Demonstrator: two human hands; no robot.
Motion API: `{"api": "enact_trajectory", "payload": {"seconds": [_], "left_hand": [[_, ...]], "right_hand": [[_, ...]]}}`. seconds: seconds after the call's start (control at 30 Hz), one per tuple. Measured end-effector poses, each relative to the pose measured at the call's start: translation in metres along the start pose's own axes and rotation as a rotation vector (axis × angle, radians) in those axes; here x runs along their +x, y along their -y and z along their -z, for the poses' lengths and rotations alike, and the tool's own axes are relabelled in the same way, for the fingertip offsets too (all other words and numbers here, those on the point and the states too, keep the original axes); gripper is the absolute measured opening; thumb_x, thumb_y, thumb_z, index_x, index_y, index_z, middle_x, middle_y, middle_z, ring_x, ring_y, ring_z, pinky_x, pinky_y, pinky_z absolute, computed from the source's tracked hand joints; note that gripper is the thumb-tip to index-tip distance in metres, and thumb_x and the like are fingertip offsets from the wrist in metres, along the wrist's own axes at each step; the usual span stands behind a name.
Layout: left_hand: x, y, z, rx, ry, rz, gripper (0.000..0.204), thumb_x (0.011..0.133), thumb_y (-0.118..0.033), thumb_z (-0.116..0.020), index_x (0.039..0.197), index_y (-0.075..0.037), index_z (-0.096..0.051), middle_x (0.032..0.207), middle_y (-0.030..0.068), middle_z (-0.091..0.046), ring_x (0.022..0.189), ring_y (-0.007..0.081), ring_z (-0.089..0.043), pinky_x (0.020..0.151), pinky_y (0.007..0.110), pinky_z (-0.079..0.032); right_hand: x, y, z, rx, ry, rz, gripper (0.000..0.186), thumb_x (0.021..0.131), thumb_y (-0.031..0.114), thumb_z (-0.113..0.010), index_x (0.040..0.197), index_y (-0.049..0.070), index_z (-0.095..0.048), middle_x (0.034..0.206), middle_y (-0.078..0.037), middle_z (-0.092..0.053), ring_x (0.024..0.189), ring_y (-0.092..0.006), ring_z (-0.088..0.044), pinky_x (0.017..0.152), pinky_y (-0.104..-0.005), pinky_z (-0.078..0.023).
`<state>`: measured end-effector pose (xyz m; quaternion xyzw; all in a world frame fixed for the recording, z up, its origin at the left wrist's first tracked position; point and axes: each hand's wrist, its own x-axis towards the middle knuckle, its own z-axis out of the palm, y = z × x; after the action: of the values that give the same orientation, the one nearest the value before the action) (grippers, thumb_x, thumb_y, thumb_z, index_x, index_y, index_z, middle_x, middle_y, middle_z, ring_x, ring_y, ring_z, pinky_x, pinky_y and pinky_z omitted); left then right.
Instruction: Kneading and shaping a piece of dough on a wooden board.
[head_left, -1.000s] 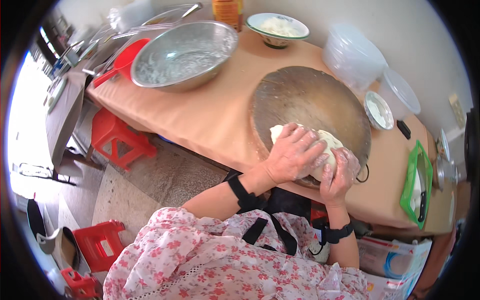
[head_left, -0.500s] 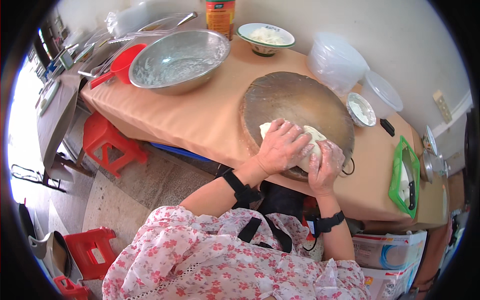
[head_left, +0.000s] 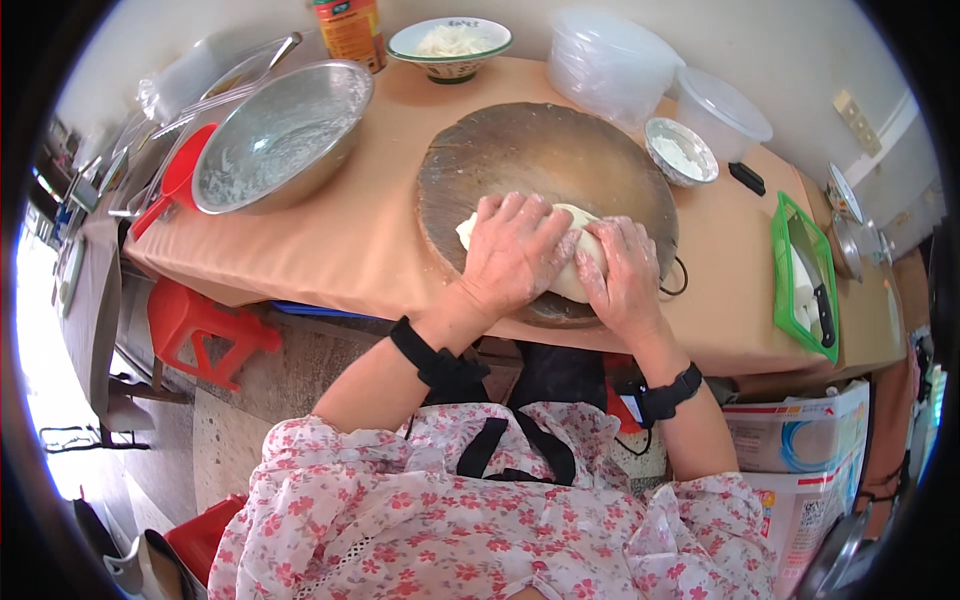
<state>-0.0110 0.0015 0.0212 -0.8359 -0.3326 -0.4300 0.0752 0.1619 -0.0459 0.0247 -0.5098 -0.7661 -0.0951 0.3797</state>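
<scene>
A mass of pale dough [head_left: 573, 283] lies on the near half of a round wooden board [head_left: 540, 140]. My left hand [head_left: 510, 255] rests over its left part with bent fingers pressed into it; my right hand [head_left: 625, 270] grips its right side, fingers curled and thumb against the dough. Both hands are dusted with white. A dark loop handle [head_left: 677, 287] sticks out at the board's right edge. Beside the board at the back right sits a small bowl of white powder [head_left: 682, 155].
A steel bowl [head_left: 275, 150] and red scoop [head_left: 175, 180] sit left; a bowl of white shreds [head_left: 450, 50], orange canister [head_left: 350, 35] and plastic containers [head_left: 610, 65] stand behind. A green tray [head_left: 800, 300] holding a knife [head_left: 823, 310] is right, a red stool [head_left: 205, 330] below left.
The view has turned, so the table and board appear further left and higher. My hands stay on the dough, with slight shifts in how my fingers press it.
</scene>
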Motion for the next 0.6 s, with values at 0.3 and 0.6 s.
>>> {"api": "enact_trajectory", "payload": {"seconds": [0.3, 0.6], "left_hand": [[0.033, 0.012, -0.011, -0.044, 0.213, 0.159, 0.020, 0.092, -0.029, -0.057, 0.093, -0.011, -0.066, 0.088, 0.0077, -0.064, 0.093, 0.0284, -0.061, 0.079, 0.044, -0.042], [0.074, 0.010, -0.008, -0.049, 0.064, -0.064, 0.015, 0.091, -0.023, -0.059, 0.094, -0.010, -0.066, 0.088, 0.0080, -0.063, 0.089, 0.0306, -0.058, 0.077, 0.044, -0.041]], "right_hand": [[0.030, -0.027, -0.005, 0.140, 0.050, -0.084, 0.028, 0.092, 0.032, -0.057, 0.097, 0.005, -0.061, 0.092, -0.014, -0.060, 0.087, -0.0361, -0.058, 0.073, -0.0479, -0.046], [0.051, -0.031, 0.018, -0.046, -0.154, 0.052, 0.028, 0.091, 0.033, -0.060, 0.094, 0.005, -0.064, 0.090, -0.012, -0.060, 0.088, -0.0327, -0.058, 0.076, -0.0441, -0.045]]}}
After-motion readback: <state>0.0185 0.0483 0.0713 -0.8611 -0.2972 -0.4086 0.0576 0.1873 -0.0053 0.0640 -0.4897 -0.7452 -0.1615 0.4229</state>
